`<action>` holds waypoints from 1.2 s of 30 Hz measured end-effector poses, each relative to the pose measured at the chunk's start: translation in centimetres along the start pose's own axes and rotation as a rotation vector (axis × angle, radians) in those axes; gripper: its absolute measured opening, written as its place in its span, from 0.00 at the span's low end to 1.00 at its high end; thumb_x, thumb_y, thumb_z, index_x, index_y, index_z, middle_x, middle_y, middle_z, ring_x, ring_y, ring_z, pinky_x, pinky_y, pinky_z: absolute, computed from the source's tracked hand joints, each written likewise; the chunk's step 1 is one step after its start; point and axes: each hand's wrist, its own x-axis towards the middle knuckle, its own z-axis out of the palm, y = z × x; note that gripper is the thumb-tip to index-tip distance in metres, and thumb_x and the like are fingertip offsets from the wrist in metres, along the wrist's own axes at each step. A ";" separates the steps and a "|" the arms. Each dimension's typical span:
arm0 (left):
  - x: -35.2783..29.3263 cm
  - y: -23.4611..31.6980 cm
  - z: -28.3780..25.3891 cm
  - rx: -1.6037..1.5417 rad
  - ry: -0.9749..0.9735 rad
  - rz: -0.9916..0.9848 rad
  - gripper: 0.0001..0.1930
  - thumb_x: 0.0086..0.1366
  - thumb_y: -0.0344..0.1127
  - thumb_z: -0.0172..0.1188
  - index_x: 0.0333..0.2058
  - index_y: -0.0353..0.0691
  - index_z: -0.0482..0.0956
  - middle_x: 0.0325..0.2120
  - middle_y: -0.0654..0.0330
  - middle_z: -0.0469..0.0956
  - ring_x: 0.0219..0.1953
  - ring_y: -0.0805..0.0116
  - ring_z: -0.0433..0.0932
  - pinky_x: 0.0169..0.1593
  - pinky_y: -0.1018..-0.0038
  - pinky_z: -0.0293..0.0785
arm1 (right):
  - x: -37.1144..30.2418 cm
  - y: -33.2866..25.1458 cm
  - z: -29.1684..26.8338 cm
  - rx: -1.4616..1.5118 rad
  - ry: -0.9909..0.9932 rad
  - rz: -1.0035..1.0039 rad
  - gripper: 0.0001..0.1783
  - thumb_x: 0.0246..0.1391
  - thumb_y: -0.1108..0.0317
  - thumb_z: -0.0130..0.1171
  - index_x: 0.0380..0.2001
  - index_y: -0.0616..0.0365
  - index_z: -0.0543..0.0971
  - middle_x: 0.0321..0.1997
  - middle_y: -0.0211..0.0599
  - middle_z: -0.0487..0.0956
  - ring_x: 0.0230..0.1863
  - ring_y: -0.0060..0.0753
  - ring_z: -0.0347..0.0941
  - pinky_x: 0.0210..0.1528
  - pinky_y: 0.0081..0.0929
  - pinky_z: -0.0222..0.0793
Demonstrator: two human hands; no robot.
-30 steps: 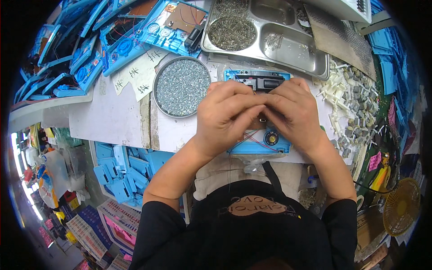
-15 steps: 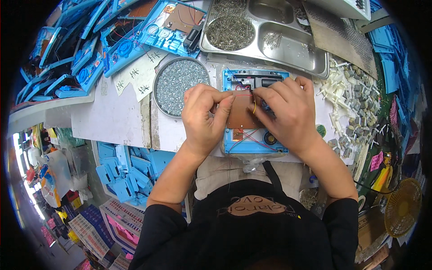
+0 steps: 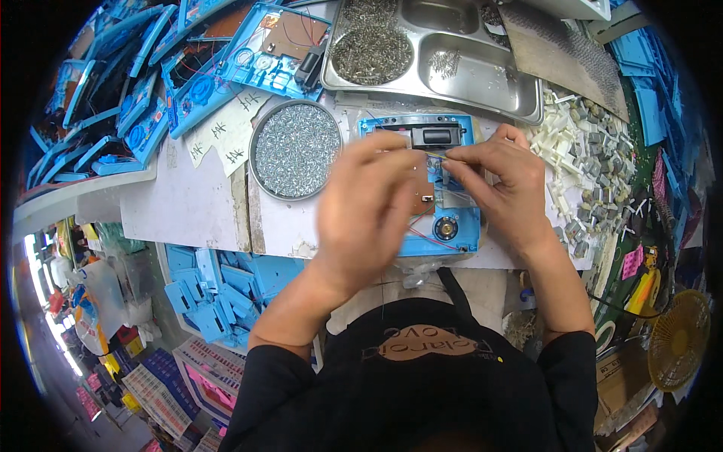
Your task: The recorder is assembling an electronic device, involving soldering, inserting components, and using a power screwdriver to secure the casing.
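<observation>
- Nearest to me, a person in a black short-sleeved top (image 3: pixel 422 384) is bending over a pale, worn worktable (image 3: pixel 184 207).
- The left bare hand (image 3: pixel 365 207) is showing as a blur over the left side of the work; I cannot tell whether its fingers are holding anything.
- The right bare hand (image 3: pixel 506 177) is reaching in from the other side, thumb and forefinger narrowing to a pinch on a thin yellowish wire (image 3: pixel 435 156).
- Beneath both, an open light-blue plastic casing (image 3: pixel 468 215) is lying on the table, directly before the person.
- Inside it, a flat brown circuit board (image 3: pixel 420 184) is sitting partly covered by the left hand; a round black speaker (image 3: pixel 446 228) is resting at the near end, a black rectangular part (image 3: pixel 439 135) toward the far end.
- Left of the casing, a round grey dish (image 3: pixel 297 198) is holding small silvery metal pieces (image 3: pixel 295 149).
- To the right, white and grey plastic pieces (image 3: pixel 580 169) are lying heaped.
- Farther off, a compartmented stainless-steel tray (image 3: pixel 489 83) is standing beyond the casing.
- At far left, more blue casings with wires (image 3: pixel 143 98) are piling up.
</observation>
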 end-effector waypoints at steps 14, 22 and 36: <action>3.3 -1.0 2.3 -0.242 -0.398 -0.239 0.07 0.64 0.22 0.63 0.40 0.32 0.85 0.32 0.58 0.84 0.31 0.73 0.82 0.37 0.77 0.78 | 0.1 1.0 -2.2 0.010 0.011 -0.010 0.06 0.47 0.70 0.74 0.27 0.54 0.85 0.25 0.32 0.84 0.26 0.33 0.78 0.54 0.38 0.70; 2.5 -1.1 2.8 -0.127 -0.283 -0.037 0.05 0.59 0.22 0.67 0.35 0.33 0.85 0.31 0.56 0.82 0.33 0.64 0.81 0.38 0.73 0.75 | -15.8 4.5 -17.1 0.164 0.879 0.564 0.13 0.63 0.75 0.62 0.49 0.67 0.78 0.52 0.43 0.80 0.48 0.29 0.76 0.58 0.32 0.71; 2.1 -0.4 4.4 0.235 -0.327 0.159 0.08 0.49 0.29 0.72 0.28 0.42 0.83 0.39 0.61 0.74 0.43 0.59 0.69 0.49 0.63 0.59 | -23.4 8.1 -27.6 0.027 1.200 0.654 0.24 0.77 0.58 0.36 0.56 0.70 0.71 0.53 0.57 0.77 0.54 0.47 0.75 0.66 0.45 0.68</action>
